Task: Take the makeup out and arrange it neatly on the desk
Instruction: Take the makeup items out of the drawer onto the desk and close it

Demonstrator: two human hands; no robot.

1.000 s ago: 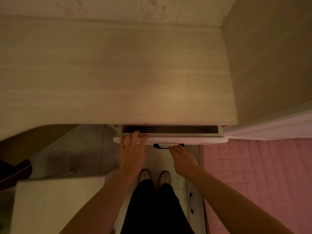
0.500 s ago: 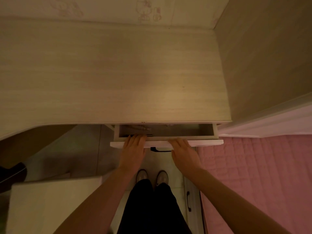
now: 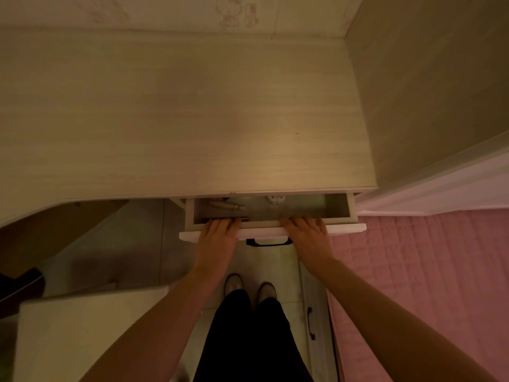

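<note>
A white drawer (image 3: pixel 344 228) under the pale wooden desk (image 3: pixel 192 119) stands partly pulled out. Inside it lie a beige tube (image 3: pixel 228 206), a small white round item (image 3: pixel 275 200) and a thin dark item (image 3: pixel 243 218) against the front wall; the rest of the inside is hidden beneath the desk top. My left hand (image 3: pixel 217 241) holds the drawer front's top edge at the left, fingertips hooked over it. My right hand (image 3: pixel 308 238) holds the same edge right of the black handle (image 3: pixel 268 242).
A pink quilted bed (image 3: pixel 427 271) fills the right side. A tall side panel (image 3: pixel 427 78) closes the desk's right end. A white box-like surface (image 3: pixel 82 326) stands at the lower left. A lower cabinet front with a black handle (image 3: pixel 310 323) is beside my legs.
The drawer has slid further out towards me, showing more of its inside. My right hand rose from below the handle onto the drawer's top edge.
</note>
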